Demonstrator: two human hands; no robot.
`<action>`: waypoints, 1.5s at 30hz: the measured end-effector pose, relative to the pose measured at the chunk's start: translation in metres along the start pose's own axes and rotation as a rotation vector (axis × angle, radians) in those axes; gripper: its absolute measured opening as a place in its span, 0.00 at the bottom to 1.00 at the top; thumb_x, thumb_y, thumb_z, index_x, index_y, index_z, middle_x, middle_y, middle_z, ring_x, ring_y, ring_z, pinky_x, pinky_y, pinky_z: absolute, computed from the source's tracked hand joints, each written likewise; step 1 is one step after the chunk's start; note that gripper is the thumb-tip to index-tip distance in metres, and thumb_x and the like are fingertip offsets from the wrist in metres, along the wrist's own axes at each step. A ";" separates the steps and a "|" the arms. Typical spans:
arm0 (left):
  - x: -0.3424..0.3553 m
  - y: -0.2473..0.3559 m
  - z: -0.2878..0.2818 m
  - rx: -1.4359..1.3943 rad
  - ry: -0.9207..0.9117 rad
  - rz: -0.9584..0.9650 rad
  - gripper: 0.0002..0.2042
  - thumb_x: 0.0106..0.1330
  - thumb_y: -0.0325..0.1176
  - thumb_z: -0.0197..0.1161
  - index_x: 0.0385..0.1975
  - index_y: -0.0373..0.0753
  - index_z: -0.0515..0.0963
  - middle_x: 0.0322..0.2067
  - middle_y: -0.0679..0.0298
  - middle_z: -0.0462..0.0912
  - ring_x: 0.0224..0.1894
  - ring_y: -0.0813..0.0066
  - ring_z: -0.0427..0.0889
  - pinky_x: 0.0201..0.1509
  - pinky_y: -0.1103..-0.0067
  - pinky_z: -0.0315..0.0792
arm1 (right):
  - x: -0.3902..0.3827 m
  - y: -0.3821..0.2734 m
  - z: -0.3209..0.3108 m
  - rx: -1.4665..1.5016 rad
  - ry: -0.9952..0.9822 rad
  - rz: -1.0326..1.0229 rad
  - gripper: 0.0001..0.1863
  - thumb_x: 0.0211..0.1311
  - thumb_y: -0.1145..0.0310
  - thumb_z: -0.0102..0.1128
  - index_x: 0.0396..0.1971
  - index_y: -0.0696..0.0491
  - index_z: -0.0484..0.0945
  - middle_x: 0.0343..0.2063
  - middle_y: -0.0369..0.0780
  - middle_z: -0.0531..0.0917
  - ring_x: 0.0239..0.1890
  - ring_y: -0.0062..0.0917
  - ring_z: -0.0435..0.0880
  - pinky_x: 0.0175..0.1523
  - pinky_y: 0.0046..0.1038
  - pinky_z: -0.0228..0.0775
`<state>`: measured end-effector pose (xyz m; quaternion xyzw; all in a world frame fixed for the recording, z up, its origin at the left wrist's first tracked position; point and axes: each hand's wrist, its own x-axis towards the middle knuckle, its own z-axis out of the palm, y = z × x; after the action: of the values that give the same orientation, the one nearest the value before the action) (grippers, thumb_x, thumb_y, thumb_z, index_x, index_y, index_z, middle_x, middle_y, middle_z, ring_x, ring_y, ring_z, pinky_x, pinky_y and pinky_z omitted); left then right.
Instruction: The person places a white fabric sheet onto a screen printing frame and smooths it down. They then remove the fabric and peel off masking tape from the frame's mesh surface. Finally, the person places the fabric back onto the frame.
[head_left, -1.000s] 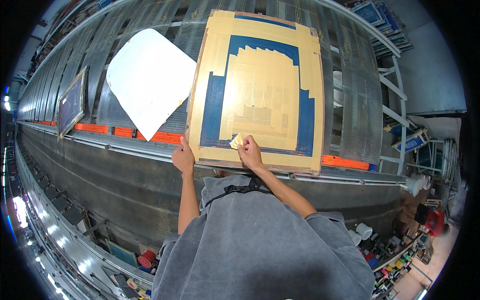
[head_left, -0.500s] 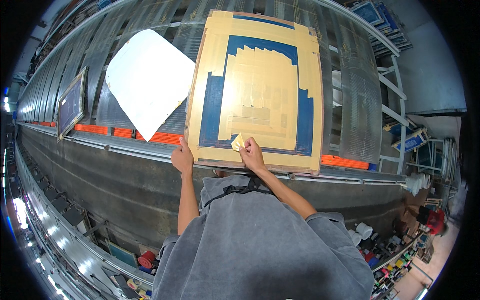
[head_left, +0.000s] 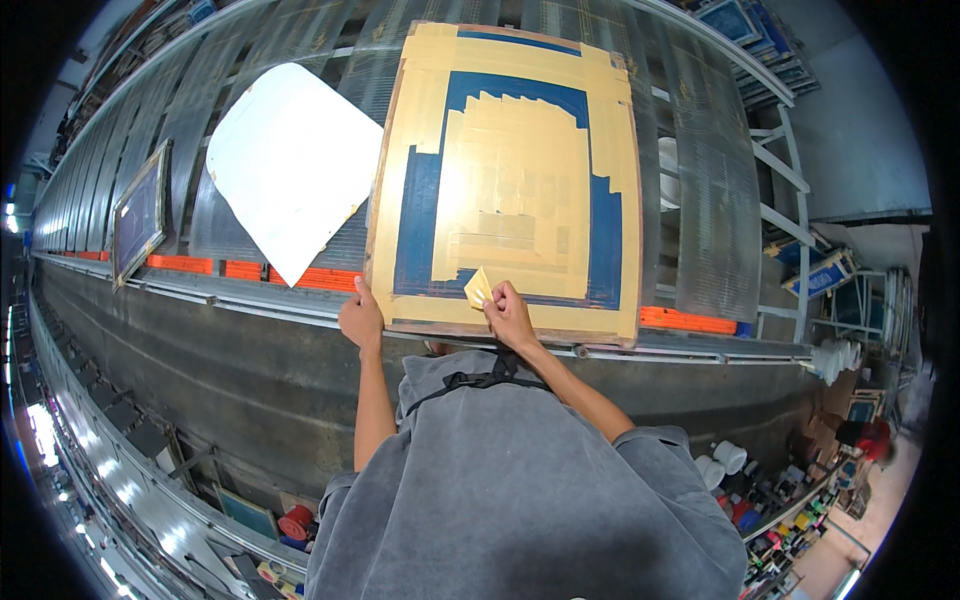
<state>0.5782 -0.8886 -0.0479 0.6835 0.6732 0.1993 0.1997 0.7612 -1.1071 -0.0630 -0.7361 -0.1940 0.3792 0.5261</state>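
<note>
A rectangular screen frame [head_left: 627, 240] lies on the rack, its face largely covered in yellow tape around blue bands, with stepped tape edges at the top of the middle area. My left hand [head_left: 362, 318] grips its lower left corner, thumb up along the side. My right hand [head_left: 508, 315], near the middle of the lower edge, pinches a folded yellow piece of tape or scraper [head_left: 477, 288]; I cannot tell which. A white board [head_left: 285, 165] with rounded upper corners lies just left of the frame.
A small screen [head_left: 138, 215] lies at the left of the slatted rack [head_left: 700, 180], above orange strips [head_left: 685, 320]. More screens [head_left: 815, 270] are stacked at the right. A person in red [head_left: 873, 440] is at the lower right, beside tubs [head_left: 730, 458] and assorted containers.
My right hand and the yellow piece have shifted slightly rightward and toward me. My left hand stays at the corner. The view has shifted slightly, and the person in red has moved.
</note>
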 end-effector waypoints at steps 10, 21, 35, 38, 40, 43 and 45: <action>0.001 0.008 -0.004 0.022 -0.080 -0.054 0.37 0.73 0.62 0.49 0.20 0.29 0.82 0.17 0.43 0.78 0.22 0.42 0.78 0.31 0.55 0.67 | -0.011 0.010 -0.014 0.046 -0.015 0.009 0.09 0.68 0.71 0.58 0.36 0.54 0.65 0.17 0.38 0.76 0.19 0.20 0.75 0.26 0.29 0.66; -0.002 0.003 0.000 0.022 -0.009 -0.005 0.38 0.73 0.63 0.47 0.19 0.30 0.82 0.16 0.44 0.78 0.22 0.42 0.78 0.30 0.54 0.66 | -0.027 0.004 -0.031 0.047 -0.030 0.023 0.09 0.69 0.70 0.58 0.37 0.53 0.65 0.17 0.35 0.73 0.21 0.16 0.69 0.27 0.24 0.61; -0.001 -0.001 0.001 0.023 -0.047 -0.013 0.37 0.73 0.63 0.47 0.22 0.30 0.84 0.18 0.44 0.79 0.24 0.41 0.79 0.31 0.54 0.67 | -0.064 -0.004 -0.078 0.200 -0.102 0.113 0.09 0.73 0.72 0.56 0.38 0.51 0.63 0.20 0.32 0.72 0.20 0.13 0.70 0.22 0.20 0.60; -0.001 0.001 -0.002 0.039 -0.088 -0.052 0.38 0.73 0.64 0.46 0.27 0.30 0.85 0.20 0.43 0.81 0.26 0.41 0.81 0.34 0.56 0.70 | -0.073 -0.003 -0.091 0.223 -0.105 0.136 0.09 0.74 0.71 0.56 0.38 0.50 0.63 0.20 0.31 0.71 0.19 0.13 0.68 0.21 0.20 0.58; -0.002 0.004 -0.005 0.046 -0.107 -0.073 0.38 0.73 0.65 0.46 0.29 0.30 0.86 0.22 0.43 0.82 0.28 0.42 0.82 0.36 0.56 0.71 | -0.081 -0.003 -0.100 0.221 -0.103 0.177 0.09 0.74 0.71 0.56 0.38 0.50 0.63 0.20 0.31 0.70 0.19 0.13 0.68 0.21 0.20 0.57; -0.003 0.007 -0.005 0.051 -0.107 -0.070 0.39 0.72 0.66 0.46 0.29 0.30 0.86 0.22 0.43 0.83 0.29 0.42 0.83 0.36 0.56 0.72 | -0.090 0.008 -0.111 0.243 -0.073 0.155 0.09 0.74 0.71 0.56 0.38 0.49 0.63 0.20 0.31 0.71 0.19 0.13 0.67 0.21 0.20 0.56; -0.002 0.006 -0.004 0.061 -0.116 -0.080 0.39 0.72 0.67 0.45 0.29 0.30 0.86 0.22 0.43 0.83 0.29 0.43 0.83 0.37 0.56 0.72 | -0.096 0.009 -0.120 0.248 -0.076 0.178 0.10 0.74 0.70 0.56 0.38 0.49 0.63 0.20 0.31 0.71 0.19 0.12 0.67 0.21 0.19 0.55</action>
<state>0.5807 -0.8903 -0.0413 0.6722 0.6931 0.1307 0.2252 0.7902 -1.2518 -0.0180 -0.6648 -0.0995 0.4730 0.5696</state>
